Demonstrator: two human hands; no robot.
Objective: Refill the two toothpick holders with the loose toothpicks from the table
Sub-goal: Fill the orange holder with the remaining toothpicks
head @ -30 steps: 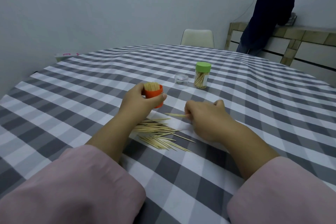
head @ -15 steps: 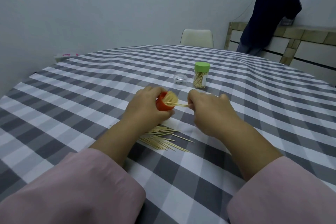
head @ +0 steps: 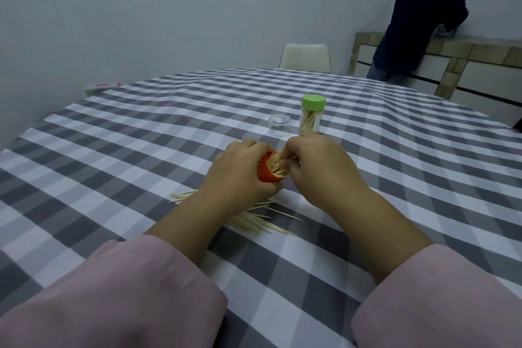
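Fingers of the left hand (head: pixel 237 175) are curling round the orange toothpick holder (head: pixel 267 171), gripping it lifted off the worktop (head: pixel 141 135) and tilted so its open mouth is facing right, toward the other hand. Toothpick tips are showing in the mouth, packed tight. Fingers of the right hand (head: pixel 319 167) are bunching at that mouth, pinching at the toothpicks there; cannot tell how many they are holding. Both hands are touching or almost touching at the holder.

Loose toothpicks (head: pixel 260 220) are lying in a scattered pile on the checked cloth, just below and behind the left wrist, partly hidden by the forearm; a few are poking out to the left of it.

Green-lidded toothpick holder (head: pixel 312 117) is standing upright farther back, lid on, toothpicks visible through its clear body, just beyond the right hand. Small clear lid (head: pixel 279 123) is sitting just beside it on the left.

Pink sleeves (head: pixel 113 291) are covering both forearms near the camera. A pale chair (head: pixel 305 56) is standing at the far edge of the worktop. A person in dark clothes (head: pixel 418 17) is leaning at a counter in the back right.
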